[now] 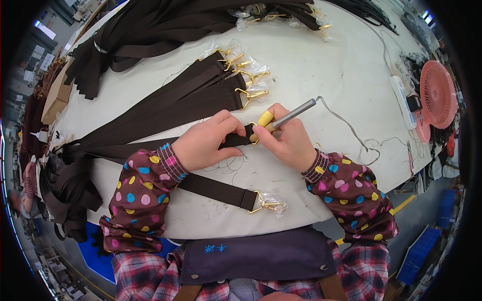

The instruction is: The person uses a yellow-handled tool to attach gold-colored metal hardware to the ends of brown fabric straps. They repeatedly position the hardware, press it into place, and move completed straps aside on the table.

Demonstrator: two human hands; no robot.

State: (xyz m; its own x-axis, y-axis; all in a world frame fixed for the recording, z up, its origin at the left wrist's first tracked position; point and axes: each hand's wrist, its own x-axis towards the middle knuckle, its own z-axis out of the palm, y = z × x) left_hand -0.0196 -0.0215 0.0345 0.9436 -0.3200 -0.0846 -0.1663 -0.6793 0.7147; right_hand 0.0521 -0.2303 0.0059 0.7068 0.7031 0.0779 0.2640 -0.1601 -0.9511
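Okay, left hand (208, 140) has fingers curled over dark strap (235, 140), thumb apart below, grip unclear; strap end sits between both hands' fingertips. Right hand (290, 139) clamped on corded pen-like tool (297, 111). More straps (211, 104) lie beyond.

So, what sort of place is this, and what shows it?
Probably a strap workshop: many dark straps with gold clasps lie across a pale worktable, and the right hand holds a corded, pen-like tool.
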